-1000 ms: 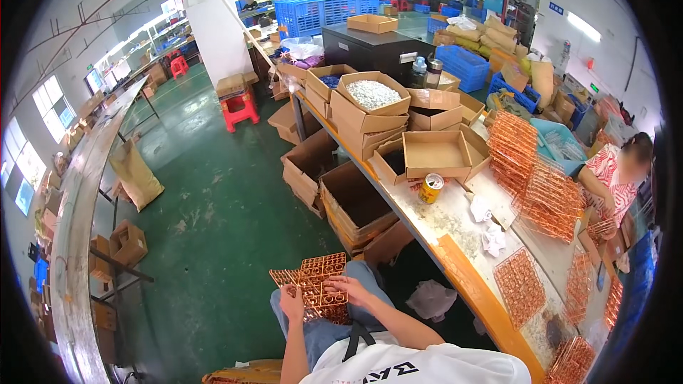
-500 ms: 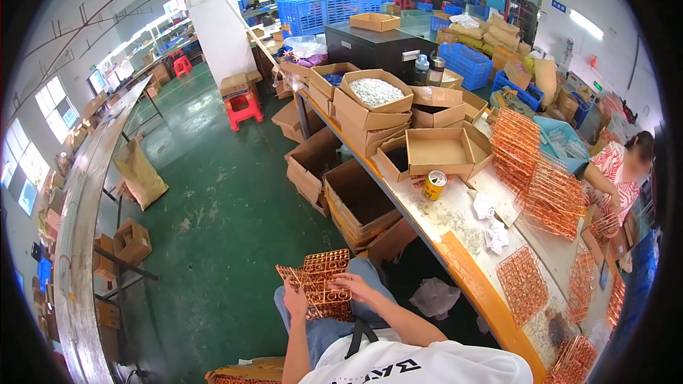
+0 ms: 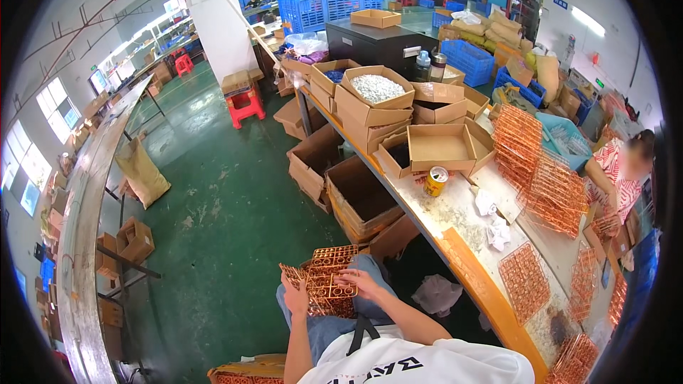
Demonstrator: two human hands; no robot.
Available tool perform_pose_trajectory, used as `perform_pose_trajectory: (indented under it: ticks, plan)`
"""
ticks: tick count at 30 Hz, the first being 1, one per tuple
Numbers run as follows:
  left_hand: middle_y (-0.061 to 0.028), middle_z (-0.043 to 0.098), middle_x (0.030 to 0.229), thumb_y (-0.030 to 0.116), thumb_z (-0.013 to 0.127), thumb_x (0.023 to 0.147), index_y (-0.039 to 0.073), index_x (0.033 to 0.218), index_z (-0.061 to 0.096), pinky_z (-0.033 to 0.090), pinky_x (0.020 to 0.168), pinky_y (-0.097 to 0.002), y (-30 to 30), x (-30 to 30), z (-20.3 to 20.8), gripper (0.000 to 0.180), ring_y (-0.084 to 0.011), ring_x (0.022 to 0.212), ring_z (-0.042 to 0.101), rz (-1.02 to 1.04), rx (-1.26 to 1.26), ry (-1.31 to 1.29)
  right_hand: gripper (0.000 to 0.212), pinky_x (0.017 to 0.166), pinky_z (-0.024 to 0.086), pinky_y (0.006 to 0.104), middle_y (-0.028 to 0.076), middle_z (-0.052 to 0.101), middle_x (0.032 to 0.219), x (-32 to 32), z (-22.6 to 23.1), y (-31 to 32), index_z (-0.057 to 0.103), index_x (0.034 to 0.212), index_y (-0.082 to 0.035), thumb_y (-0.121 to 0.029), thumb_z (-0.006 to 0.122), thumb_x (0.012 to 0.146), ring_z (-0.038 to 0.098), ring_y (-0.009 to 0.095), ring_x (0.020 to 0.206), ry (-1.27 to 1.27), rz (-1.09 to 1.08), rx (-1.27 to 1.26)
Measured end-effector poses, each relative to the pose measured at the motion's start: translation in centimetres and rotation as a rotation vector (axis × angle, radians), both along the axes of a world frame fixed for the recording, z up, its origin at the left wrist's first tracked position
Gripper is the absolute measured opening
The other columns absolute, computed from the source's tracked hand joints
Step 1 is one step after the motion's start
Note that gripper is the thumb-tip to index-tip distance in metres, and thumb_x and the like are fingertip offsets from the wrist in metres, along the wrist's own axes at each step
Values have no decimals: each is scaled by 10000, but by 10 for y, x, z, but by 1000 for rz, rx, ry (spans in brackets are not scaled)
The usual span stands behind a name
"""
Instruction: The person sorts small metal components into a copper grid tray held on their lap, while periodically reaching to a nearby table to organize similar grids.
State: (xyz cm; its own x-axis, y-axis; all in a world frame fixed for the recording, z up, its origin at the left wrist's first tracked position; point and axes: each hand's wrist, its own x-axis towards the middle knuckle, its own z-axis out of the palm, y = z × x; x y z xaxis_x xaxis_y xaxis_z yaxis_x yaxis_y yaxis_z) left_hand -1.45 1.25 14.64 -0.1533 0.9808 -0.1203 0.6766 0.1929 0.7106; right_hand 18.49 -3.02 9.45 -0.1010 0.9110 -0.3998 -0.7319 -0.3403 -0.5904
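Observation:
Over my lap lies a stack of copper-coloured lattice frames [image 3: 331,259] with rows of small rings. My left hand [image 3: 295,300] is closed on the left edge of a tilted frame. My right hand [image 3: 361,284] grips the right side of the frames, its fingers bent over the lattice; the fingertips are small in view. Below the hands, more layers of the lattice rest against my legs.
To my right runs a workbench [image 3: 455,238] with cardboard boxes, a yellow can [image 3: 436,181], crumpled paper [image 3: 497,233] and more copper lattices [image 3: 524,281]. Open cartons [image 3: 363,203] stand on the floor beside it. A co-worker [image 3: 617,178] is at the far right.
My right hand has shifted slightly on the frames, and the frames look turned a little. The whole view has moved slightly. Both hands stay at the lattice.

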Motion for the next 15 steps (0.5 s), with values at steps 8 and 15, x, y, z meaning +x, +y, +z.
perform_pose_trajectory:
  ticks: [8, 15]
  plan:
    - [-191, 616, 828, 291, 502, 820, 190, 1365, 181, 439, 706, -433, 4, 1, 8, 641, -368, 755, 581, -48, -24, 68, 285, 763, 516, 293, 215, 543, 1079, 6, -4, -3, 412, 1111, 54, -65, 494, 864, 600, 242, 895, 18, -24, -26]
    - [-210, 607, 821, 306, 450, 841, 84, 1356, 188, 434, 714, -448, 7, 7, -6, 618, -379, 761, 573, -35, -40, 148, 309, 771, 513, 305, 216, 540, 1084, 9, -4, -2, 387, 1129, 72, -52, 486, 864, 595, 250, 910, 25, -47, -23]
